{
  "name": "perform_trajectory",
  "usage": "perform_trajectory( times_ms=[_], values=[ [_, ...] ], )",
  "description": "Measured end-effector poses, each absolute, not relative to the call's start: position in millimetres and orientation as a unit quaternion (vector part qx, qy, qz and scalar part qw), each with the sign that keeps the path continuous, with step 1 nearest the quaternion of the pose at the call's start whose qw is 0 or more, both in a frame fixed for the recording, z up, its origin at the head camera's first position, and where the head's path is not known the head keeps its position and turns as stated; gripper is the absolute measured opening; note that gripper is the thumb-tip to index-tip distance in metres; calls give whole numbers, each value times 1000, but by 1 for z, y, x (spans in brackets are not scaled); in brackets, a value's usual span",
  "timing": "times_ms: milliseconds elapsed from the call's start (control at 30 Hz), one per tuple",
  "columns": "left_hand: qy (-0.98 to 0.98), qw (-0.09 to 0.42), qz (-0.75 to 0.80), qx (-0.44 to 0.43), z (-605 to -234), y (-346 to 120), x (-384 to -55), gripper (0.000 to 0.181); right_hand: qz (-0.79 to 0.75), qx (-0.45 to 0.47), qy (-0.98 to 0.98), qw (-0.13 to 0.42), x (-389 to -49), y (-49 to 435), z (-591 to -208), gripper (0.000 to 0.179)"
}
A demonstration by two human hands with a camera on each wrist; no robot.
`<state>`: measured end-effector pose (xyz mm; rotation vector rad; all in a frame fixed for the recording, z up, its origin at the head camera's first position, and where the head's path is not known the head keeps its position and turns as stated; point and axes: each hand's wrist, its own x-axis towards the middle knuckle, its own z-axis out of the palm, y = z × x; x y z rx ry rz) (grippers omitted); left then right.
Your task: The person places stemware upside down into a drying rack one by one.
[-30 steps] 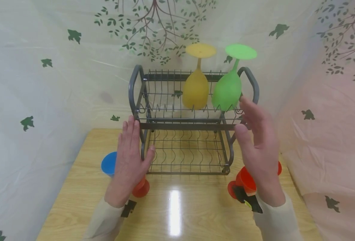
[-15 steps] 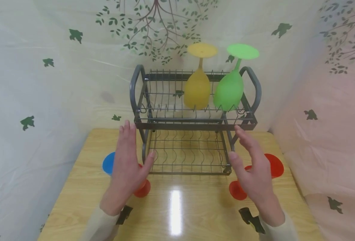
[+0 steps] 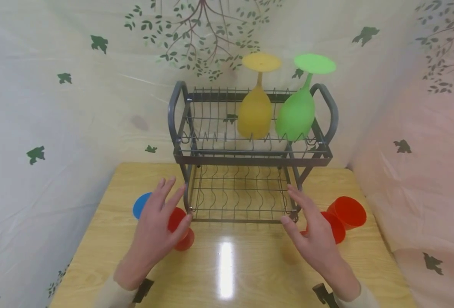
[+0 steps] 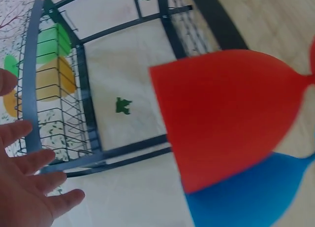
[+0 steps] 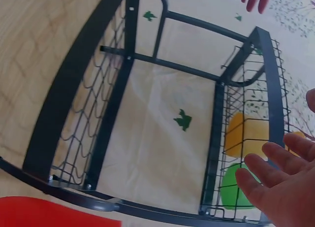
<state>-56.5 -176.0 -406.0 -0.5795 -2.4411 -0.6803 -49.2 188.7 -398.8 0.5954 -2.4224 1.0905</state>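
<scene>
A yellow wine goblet and a green wine goblet stand upside down on the upper tier of a dark two-tier dish rack; the green one leans a little. My left hand, fingers spread, hovers by a red goblet and a blue goblet, partly covering both. Its wrist view shows the red goblet large, overlapping the blue one. My right hand holds nothing, its fingers loosely extended beside two red goblets, a nearer one and a farther one.
The rack's lower tier has wavy wires and holds nothing visible. A wooden table carries everything, with a bright light reflection near its front. Patterned cloth hangs behind and at both sides.
Both hands have drawn back from the rack's upper tier toward the person. The right hand has left the area beside the green goblet, uncovering more of the red goblets.
</scene>
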Motion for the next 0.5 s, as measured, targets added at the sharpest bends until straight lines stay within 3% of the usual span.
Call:
perform_trajectory(
  times_ms=[500],
  values=[
    [-930,185,-208,-238,-428,-197,-47,71,336,209,-908,139,-50,185,-432,65]
  ],
)
